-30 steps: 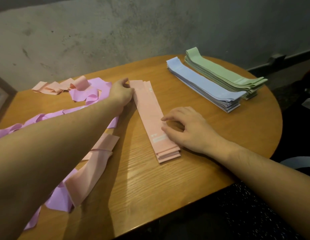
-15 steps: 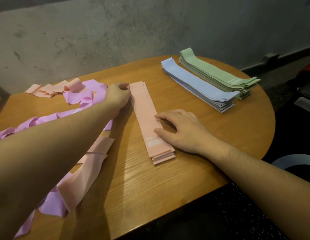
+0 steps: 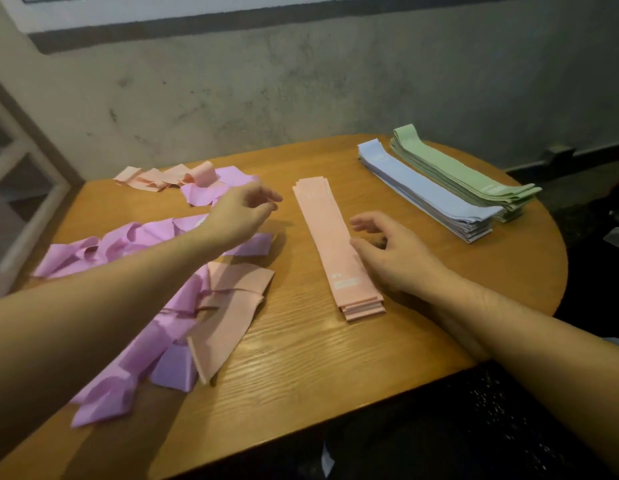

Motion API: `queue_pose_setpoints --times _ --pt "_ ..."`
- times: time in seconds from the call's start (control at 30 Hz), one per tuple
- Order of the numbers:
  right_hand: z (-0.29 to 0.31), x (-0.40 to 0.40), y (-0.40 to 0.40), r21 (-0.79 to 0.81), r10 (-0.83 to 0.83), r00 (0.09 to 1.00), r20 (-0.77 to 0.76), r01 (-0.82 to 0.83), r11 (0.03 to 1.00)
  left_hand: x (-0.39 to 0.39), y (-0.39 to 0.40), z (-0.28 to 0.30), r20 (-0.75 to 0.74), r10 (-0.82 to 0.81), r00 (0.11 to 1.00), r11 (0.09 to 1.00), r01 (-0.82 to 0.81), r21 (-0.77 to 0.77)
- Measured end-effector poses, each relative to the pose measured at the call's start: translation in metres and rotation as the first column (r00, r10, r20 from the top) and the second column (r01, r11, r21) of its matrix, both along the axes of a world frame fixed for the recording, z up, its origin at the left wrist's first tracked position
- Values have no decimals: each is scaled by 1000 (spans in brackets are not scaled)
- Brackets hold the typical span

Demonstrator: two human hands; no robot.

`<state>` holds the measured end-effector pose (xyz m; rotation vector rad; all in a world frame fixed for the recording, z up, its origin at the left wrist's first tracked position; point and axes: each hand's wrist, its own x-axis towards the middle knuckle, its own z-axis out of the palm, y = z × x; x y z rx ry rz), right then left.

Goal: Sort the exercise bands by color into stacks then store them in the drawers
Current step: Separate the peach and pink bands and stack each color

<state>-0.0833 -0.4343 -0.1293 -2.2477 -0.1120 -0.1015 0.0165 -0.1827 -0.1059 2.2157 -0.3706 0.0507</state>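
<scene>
Both hands are empty, fingers loosely spread: left hand (image 3: 244, 213) hovers over loose bands (image 3: 152, 299), right hand (image 3: 391, 252) touches the pink stack (image 3: 330, 237) between them. Blue stack (image 3: 422, 192) and green stack (image 3: 464, 171) lie beyond the right hand.

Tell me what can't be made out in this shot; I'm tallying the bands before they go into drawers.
- Head view, loose purple bands: partly hidden under the left forearm, so no count.
- Peach stack: near edge covered by the right hand; its white print is too small to read.
- Blue stack and green stack: layers too thin to count.
- Drawers: none in frame.
- Left hand: motion-blurred fingertips.
</scene>
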Motion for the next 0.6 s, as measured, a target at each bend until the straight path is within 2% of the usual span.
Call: queue_pose_setpoints --times 0.2,0.33,0.6 --pt "13 5 40 47 58 996 65 -61 997 -28 66 -1 85 -55 995 976 35 216" --pt "16 15 73 51 95 991 94 -100 994 -36 108 -6 153 -21 988 957 -25 288" --pt "17 45 132 -29 231 968 99 -230 973 -27 164 -14 242 -57 969 889 -61 455"
